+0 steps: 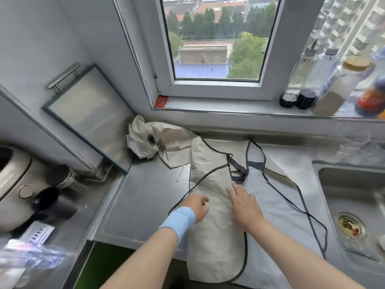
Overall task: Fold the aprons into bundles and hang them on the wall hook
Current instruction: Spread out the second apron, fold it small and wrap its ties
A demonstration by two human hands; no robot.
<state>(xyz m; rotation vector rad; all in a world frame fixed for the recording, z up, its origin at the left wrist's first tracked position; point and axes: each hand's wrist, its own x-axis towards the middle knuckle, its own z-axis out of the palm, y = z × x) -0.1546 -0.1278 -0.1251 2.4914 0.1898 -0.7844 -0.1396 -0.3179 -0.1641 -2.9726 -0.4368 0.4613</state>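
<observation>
A beige apron with dark trim lies folded lengthwise on the steel counter, its lower end hanging over the front edge. Under it, to the right, lies a pale grey apron with dark straps trailing toward the sink. A third, crumpled beige apron sits in the back corner. My right hand rests flat with straight fingers on the beige apron's right edge. My left hand, with a blue wristband, hovers at the apron's left edge with loosely curled fingers, holding nothing that I can see. No wall hook is in view.
A steel sink with a drain strainer lies to the right. Bottles and jars line the window sill. A framed panel leans at the left, above a rice cooker and dark cups.
</observation>
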